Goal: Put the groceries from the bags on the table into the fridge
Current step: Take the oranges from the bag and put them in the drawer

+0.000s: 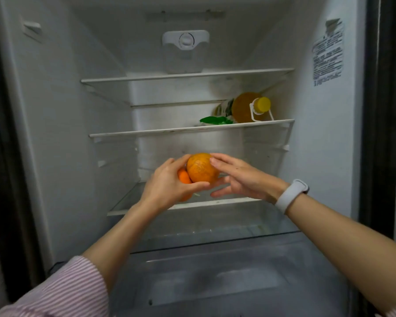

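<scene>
At the centre of the frame, the left hand point(167, 186) grips oranges point(201, 168) with curled fingers inside the fridge point(55, 133). The right hand point(240, 179), fingers straight and spread, touches the top orange's right side.

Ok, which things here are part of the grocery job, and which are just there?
Job: orange held in left hand, right hand touching it; smaller orange fruit behind; shelf; oil bottle and green packet, already shelved.
Just there: dial, sticker, wristband.
</scene>
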Motion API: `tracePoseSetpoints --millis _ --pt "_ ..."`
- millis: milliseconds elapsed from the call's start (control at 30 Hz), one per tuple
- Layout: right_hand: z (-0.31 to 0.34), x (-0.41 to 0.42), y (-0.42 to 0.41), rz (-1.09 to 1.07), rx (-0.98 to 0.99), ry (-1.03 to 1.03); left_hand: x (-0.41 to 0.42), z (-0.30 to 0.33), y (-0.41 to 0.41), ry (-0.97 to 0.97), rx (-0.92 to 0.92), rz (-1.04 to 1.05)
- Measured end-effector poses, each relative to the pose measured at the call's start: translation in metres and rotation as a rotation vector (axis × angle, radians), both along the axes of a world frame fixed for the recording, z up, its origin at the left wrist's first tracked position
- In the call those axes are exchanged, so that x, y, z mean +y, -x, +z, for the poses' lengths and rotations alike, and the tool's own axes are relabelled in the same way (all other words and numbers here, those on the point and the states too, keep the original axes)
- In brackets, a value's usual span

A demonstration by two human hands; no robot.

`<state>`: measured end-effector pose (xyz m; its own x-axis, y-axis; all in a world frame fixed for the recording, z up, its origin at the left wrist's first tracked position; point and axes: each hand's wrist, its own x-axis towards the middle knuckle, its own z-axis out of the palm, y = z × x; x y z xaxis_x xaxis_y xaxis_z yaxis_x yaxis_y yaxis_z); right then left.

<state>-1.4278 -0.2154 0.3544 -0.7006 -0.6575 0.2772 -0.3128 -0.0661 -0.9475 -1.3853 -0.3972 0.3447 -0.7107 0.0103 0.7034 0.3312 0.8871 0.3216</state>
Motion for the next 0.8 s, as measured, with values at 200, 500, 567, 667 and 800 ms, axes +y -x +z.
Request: tracePoseSetpoints --millis 200,500,567,667,800 --pt "0.002 0.003 0.036 -0.105 0.117 -0.265 0.000 0.005 0.025 -0.092 -0.317 -0.142" --pt "-0.057 0.001 0.085 0.057 0.072 -1.336 -0.008 -0.060 0.059 0.007 -0.913 -0.294" --pt "-0.070 -0.004 0.091 0.082 0.058 -1.375 -0.010 -0.081 0.062 -0.008 -0.893 -0.314" --pt "-0.085 -0.007 0.097 0.106 0.073 -1.408 -0.015 -0.110 0.065 -0.114 -0.896 -0.338" --pt "-0.098 -0.004 0.099 0.089 0.170 -1.377 -0.021 -0.129 0.069 -0.081 -0.880 -0.301"
